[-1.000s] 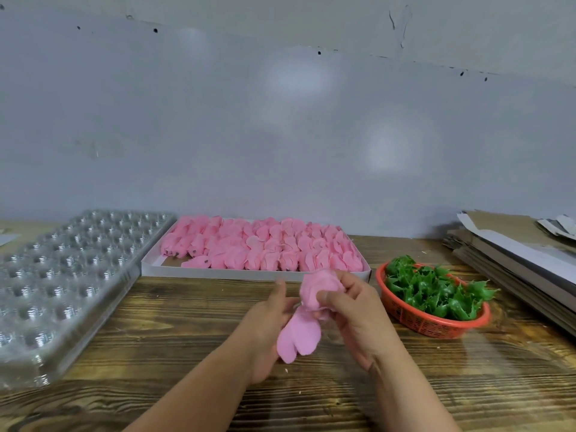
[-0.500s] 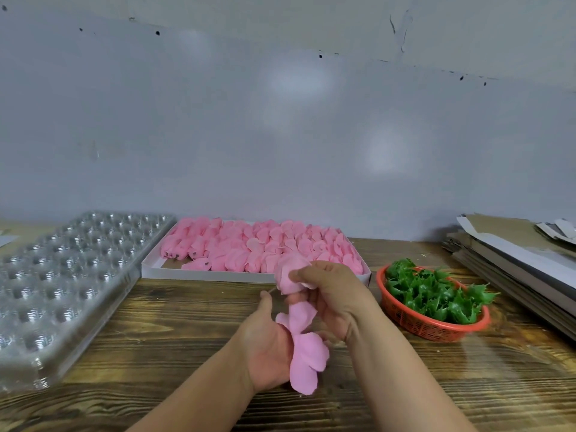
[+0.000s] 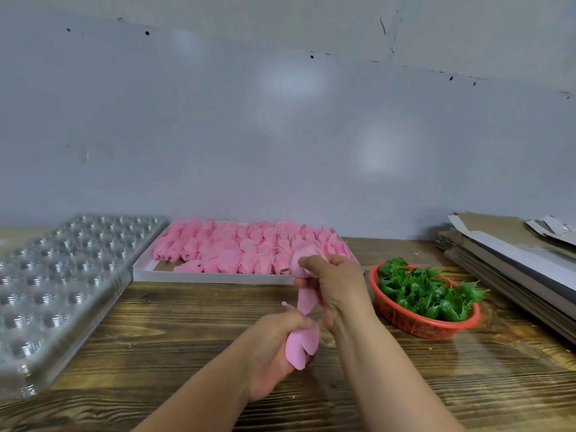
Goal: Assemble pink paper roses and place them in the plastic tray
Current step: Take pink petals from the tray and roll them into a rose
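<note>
A strip of pink paper petals [image 3: 307,302] stretches between my hands above the wooden table. My right hand [image 3: 335,285] grips its rolled upper end, a small rose bud, near the white box. My left hand [image 3: 274,344] holds the lower petals, which hang below its fingers. The clear plastic tray [image 3: 62,285] with many round cups lies at the left; I see no pink roses in its cups. A white box [image 3: 215,277] full of pink petal pieces sits at the back centre.
A red mesh basket [image 3: 417,322] of green plastic leaf pieces stands right of my hands. Flattened cardboard sheets [image 3: 511,260] are stacked at the far right. A grey wall closes off the back of the table.
My right hand rose with the rolled end toward the white box. My left hand slid down and nearer to me, drawing the petal strip out longer between them.
</note>
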`<state>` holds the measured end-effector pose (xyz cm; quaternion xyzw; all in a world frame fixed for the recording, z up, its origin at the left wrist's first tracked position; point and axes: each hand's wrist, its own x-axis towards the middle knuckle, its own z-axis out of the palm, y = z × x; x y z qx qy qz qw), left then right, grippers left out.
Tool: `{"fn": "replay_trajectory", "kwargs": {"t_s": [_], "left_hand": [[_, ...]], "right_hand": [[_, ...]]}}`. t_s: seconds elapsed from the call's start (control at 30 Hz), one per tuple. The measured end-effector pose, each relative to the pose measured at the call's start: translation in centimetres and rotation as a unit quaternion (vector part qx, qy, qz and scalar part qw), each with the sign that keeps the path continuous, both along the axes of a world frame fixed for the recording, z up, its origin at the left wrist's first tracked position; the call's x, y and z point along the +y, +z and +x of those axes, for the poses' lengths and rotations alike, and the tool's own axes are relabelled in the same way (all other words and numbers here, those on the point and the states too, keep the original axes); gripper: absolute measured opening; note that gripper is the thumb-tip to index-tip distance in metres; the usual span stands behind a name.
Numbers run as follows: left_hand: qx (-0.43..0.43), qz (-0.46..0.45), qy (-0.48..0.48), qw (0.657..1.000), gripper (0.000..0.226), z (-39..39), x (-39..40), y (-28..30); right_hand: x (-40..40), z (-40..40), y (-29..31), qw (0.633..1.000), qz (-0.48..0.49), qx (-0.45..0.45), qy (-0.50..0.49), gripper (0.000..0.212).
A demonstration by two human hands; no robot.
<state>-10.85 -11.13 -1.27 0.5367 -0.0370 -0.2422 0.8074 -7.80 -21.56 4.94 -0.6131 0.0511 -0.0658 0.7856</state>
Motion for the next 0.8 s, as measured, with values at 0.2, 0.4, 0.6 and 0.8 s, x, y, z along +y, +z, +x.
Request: {"fn": "replay_trajectory", "kwargs": {"t_s": [0.2,0.4,0.6,0.8], "left_hand": [[-0.042,0.055,0.091,0.993,0.027,-0.4,-1.1,-0.2],[0.079,-0.127,0.134,0.980,0.029,0.4,-0.5,-0.6],[0.098,-0.158,0.129,0.974,0.032,0.5,0.3,-0.4],[0.083,-0.152,0.099,0.980,0.032,0.6,0.4,-0.5]], "right_hand": [[2.8,-1.4,-0.3,0.996,-0.043,0.005,0.075,0.019],[1.3,-1.1,1.1,0.990,-0.014,0.008,0.137,0.009],[-3.1,-0.3,0.3,0.993,0.007,0.031,0.112,0.014],[-4.7,-0.3,-1.1,0.993,0.001,0.054,0.106,0.009]]}}
